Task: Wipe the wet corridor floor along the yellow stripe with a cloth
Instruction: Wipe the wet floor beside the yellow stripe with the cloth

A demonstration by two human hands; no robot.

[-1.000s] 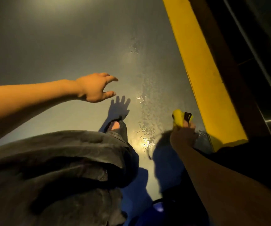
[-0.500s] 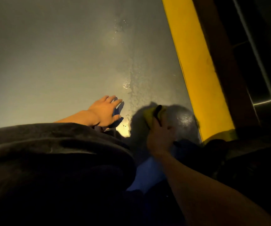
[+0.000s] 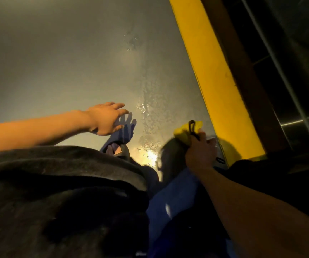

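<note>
head: right hand (image 3: 199, 152) grips yellow cloth (image 3: 184, 132), seemingly on floor (image 3: 66, 62).

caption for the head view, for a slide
Right hand grips a yellow cloth beside the yellow stripe; left hand open above the wet floor.

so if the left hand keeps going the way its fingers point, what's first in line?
Probably the wet patch on the floor, just past the left hand; the hand looks raised above the floor, so depth is uncertain.
</note>
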